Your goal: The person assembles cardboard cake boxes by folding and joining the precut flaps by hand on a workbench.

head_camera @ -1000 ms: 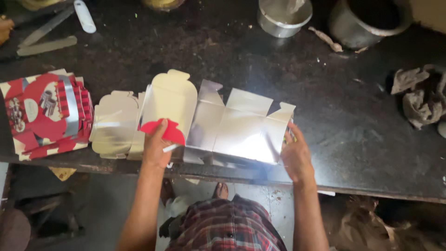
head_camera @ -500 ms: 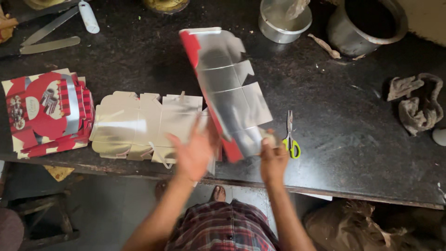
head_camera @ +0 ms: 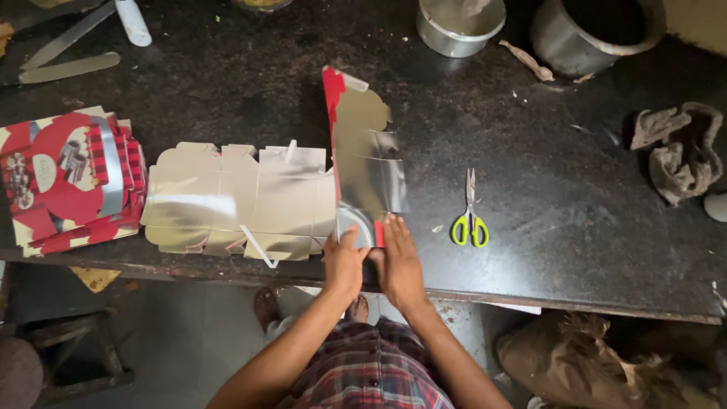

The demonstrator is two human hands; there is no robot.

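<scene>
A die-cut cardboard box blank (head_camera: 365, 163), silver inside and red outside, is folded lengthwise and runs away from me across the dark table (head_camera: 575, 227). Its red edge stands up along the left. My left hand (head_camera: 344, 261) and my right hand (head_camera: 399, 261) sit side by side on its near end at the table's front edge, fingers pressed on the card. Just left of it lies a flat pile of silver blanks (head_camera: 235, 201), silver side up, touching the folded one.
A stack of red printed blanks (head_camera: 68, 178) lies at the far left. Green-handled scissors (head_camera: 469, 220) lie right of my hands. Two metal pots (head_camera: 460, 23) (head_camera: 587, 34) stand at the back, a crumpled rag (head_camera: 678, 151) at the right, metal strips (head_camera: 64, 68) at the back left.
The blank was flat under my hands, then swung up in the air. Now it is folded along its length and rests on the table, with both hands together at its near end.
</scene>
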